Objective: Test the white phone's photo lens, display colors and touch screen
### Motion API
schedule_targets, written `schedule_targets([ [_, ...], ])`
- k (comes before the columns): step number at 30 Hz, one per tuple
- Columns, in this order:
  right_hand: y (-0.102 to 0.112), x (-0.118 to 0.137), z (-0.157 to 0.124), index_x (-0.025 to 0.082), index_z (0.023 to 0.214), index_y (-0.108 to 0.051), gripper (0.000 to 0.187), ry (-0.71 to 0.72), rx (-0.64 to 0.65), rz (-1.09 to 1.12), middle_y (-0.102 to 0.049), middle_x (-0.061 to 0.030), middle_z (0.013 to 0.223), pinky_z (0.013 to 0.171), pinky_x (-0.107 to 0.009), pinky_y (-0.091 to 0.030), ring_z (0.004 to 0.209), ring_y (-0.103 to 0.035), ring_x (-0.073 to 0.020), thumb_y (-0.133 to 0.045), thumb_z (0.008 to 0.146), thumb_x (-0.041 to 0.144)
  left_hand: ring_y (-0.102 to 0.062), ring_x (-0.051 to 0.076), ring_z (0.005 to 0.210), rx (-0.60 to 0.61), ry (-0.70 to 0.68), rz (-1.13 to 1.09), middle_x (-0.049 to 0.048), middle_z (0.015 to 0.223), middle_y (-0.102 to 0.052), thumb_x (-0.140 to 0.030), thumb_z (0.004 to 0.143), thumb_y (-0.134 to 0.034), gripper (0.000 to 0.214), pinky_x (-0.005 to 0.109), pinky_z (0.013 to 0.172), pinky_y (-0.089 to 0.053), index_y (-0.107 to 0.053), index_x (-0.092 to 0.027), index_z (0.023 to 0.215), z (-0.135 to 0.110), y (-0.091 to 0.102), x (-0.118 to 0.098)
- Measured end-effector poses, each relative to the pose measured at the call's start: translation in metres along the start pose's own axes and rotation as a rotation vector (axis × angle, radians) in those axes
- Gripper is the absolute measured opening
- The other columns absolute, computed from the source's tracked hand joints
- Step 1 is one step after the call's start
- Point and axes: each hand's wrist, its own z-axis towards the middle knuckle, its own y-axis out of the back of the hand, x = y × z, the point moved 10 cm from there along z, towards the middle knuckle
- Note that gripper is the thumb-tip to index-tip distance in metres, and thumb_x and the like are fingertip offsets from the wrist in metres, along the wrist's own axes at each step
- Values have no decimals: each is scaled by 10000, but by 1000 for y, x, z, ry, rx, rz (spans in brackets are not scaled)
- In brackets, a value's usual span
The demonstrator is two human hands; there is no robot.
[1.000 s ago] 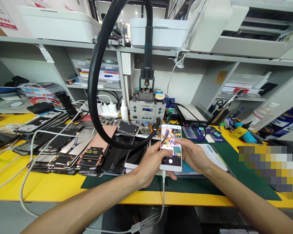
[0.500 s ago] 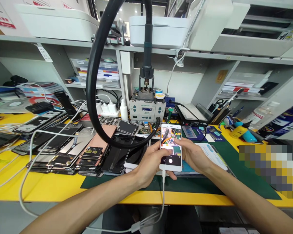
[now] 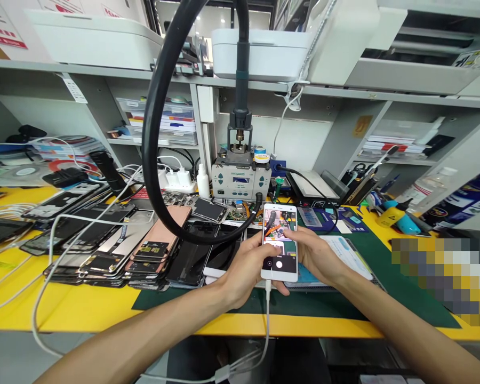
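Both hands (image 3: 244,264) (image 3: 316,257) holding white phone (image 3: 280,260), cable (image 3: 268,298) plugged below, seemingly camera screen (image 3: 277,226)

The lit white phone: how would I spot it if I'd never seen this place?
Start at the yellow bench and find the dark green mat along its front. Above the mat, near the picture's middle, is a white phone held up. Unlike the dark phones lying to its left, its screen shows a bright picture, and a white cable hangs from its bottom edge.
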Motion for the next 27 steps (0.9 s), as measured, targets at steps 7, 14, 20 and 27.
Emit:
schedule_targets([
  [7, 0, 2, 0, 142, 969, -703, 268, 6, 0, 30, -741, -69, 873, 659, -294, -521, 756, -652, -192, -633, 877, 384, -622, 177, 555, 11, 6, -3, 32, 755, -601, -243, 847, -563, 277, 354, 479, -571, -586, -135, 1101, 0, -2, 0],
  [14, -4, 4, 0, 150, 1096, -689, 312, 19, 19, 19, -740, -73, 915, 695, -318, -514, 779, -652, -208, -600, 895, 371, -638, 196, 582, 2, -2, -43, 44, 826, -622, -318, 906, -530, 320, 390, 474, -583, -567, -146, 1172, 1, -1, 1],
  [20, -3, 3, 1, 153, 1007, -696, 270, 20, 18, 7, -727, -63, 859, 668, -306, -506, 740, -636, -195, -597, 895, 378, -638, 219, 574, 23, 9, -65, 47, 760, -610, -418, 899, -541, 397, 402, 488, -576, -577, -123, 1164, 2, -1, 2],
  [27, 1, 2, 1, 152, 1010, -671, 280, 9, -23, -68, -716, -69, 869, 619, -300, -496, 738, -639, -200, -666, 839, 374, -637, 234, 646, 27, 20, -82, 62, 788, -597, -447, 898, -526, 408, 400, 491, -572, -589, -119, 1133, 2, -2, 3],
])
